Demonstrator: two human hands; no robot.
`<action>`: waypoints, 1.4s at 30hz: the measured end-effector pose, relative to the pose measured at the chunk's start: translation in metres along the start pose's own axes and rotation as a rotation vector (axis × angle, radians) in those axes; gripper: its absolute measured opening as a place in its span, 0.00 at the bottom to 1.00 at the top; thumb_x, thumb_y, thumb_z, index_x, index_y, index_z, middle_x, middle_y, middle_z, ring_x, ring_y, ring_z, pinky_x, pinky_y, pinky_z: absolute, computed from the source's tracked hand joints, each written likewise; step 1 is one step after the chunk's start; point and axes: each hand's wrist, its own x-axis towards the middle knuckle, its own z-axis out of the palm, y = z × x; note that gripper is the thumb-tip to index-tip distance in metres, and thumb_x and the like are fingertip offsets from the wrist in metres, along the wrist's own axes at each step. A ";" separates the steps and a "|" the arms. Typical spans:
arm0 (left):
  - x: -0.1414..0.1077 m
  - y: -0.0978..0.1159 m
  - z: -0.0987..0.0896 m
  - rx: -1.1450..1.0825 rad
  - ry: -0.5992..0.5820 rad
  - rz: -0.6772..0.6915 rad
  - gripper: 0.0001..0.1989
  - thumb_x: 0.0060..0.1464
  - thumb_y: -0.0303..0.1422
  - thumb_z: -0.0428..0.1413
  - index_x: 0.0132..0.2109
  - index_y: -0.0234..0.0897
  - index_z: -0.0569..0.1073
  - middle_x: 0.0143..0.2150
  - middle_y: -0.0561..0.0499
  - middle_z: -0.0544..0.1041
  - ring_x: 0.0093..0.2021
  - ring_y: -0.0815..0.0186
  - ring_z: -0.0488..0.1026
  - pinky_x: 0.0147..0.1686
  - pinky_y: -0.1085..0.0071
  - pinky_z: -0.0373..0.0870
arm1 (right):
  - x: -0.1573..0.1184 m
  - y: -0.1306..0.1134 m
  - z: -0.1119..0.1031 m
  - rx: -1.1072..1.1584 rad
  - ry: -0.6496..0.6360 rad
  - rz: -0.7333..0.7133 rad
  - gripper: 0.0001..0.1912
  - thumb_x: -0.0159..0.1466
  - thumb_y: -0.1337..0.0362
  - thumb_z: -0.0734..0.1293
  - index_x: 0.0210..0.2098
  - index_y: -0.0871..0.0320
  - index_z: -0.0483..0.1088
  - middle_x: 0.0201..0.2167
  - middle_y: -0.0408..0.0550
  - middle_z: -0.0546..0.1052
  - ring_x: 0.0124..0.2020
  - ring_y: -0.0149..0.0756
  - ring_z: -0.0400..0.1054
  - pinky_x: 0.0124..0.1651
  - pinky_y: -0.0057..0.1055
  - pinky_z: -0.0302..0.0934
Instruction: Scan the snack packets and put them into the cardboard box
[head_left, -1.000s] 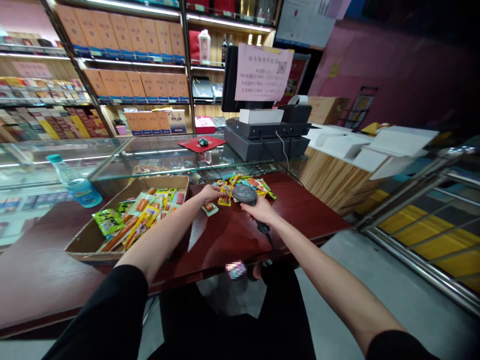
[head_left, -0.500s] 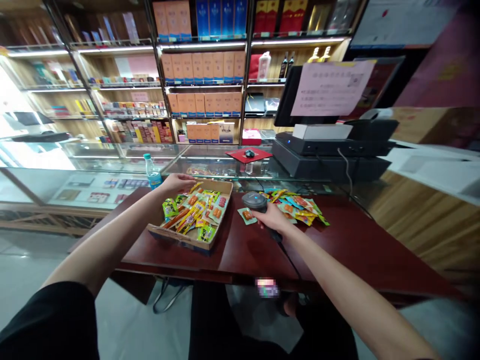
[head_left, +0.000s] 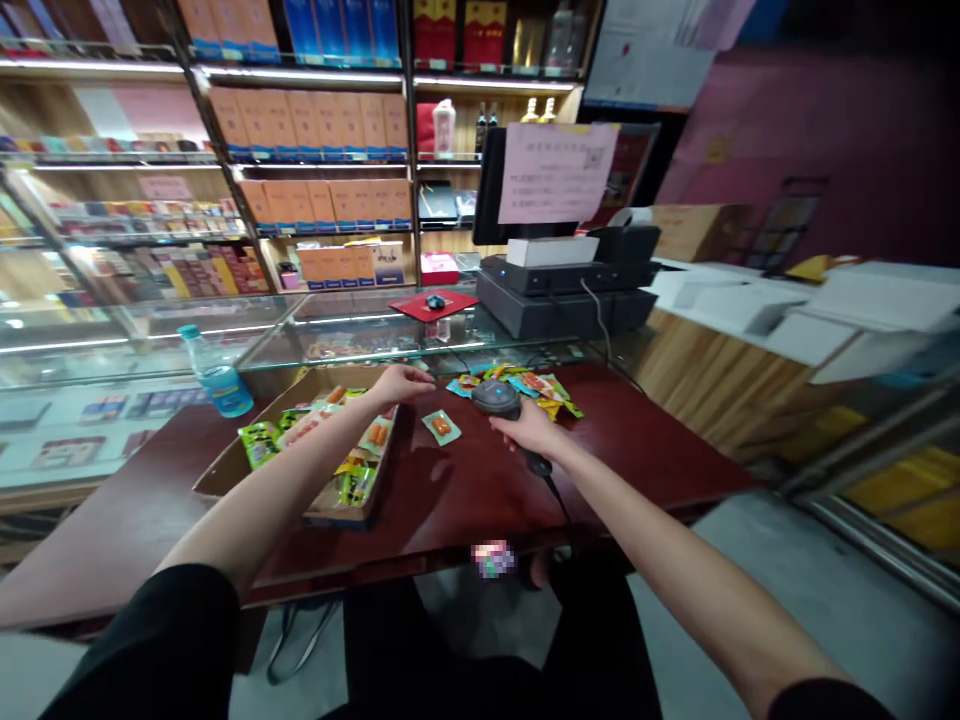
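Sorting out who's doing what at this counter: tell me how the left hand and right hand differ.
The left hand is open and empty, while the right hand is closed around a corded handheld barcode scanner. The left hand is at the far corner of the cardboard box; the right hand is over the dark red counter, beside a small snack packet. Both reach forward from black sleeves.

Counter (head_left: 465,510) gap between cardboard box (head_left: 225,478) and right hand (head_left: 529,430), sausage sachet (head_left: 441,428) in the way, glass case (head_left: 187,335) behind

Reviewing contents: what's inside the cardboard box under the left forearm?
The cardboard box holds green and orange snack packets; the left forearm hides whatever lies under it.
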 end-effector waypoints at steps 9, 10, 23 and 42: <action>0.024 -0.022 0.081 0.846 -0.180 -0.036 0.25 0.15 0.44 0.72 0.25 0.38 0.78 0.37 0.41 0.80 0.47 0.47 0.75 0.42 0.68 0.69 | -0.019 0.039 -0.039 -0.025 0.110 0.113 0.09 0.56 0.60 0.70 0.30 0.60 0.70 0.14 0.41 0.71 0.13 0.29 0.65 0.17 0.23 0.59; 0.023 -0.025 0.084 0.838 -0.180 -0.023 0.24 0.14 0.43 0.73 0.23 0.39 0.76 0.36 0.40 0.80 0.48 0.47 0.74 0.42 0.67 0.68 | -0.020 0.042 -0.041 -0.025 0.112 0.121 0.09 0.56 0.60 0.70 0.30 0.60 0.70 0.15 0.42 0.72 0.13 0.29 0.65 0.17 0.23 0.59; 0.024 -0.023 0.082 -0.250 -0.286 -0.137 0.17 0.32 0.29 0.69 0.33 0.33 0.76 0.29 0.50 0.78 0.30 0.64 0.75 0.33 0.68 0.72 | -0.025 0.052 -0.029 -0.008 0.079 0.134 0.08 0.57 0.61 0.69 0.33 0.59 0.71 0.15 0.41 0.72 0.14 0.28 0.66 0.18 0.21 0.60; 0.023 -0.020 0.083 -0.391 -0.163 -0.232 0.23 0.27 0.31 0.72 0.36 0.33 0.77 0.31 0.51 0.79 0.28 0.70 0.74 0.26 0.77 0.67 | -0.029 0.039 -0.020 -0.022 0.032 0.042 0.09 0.56 0.61 0.68 0.33 0.59 0.70 0.16 0.41 0.72 0.15 0.30 0.67 0.20 0.23 0.63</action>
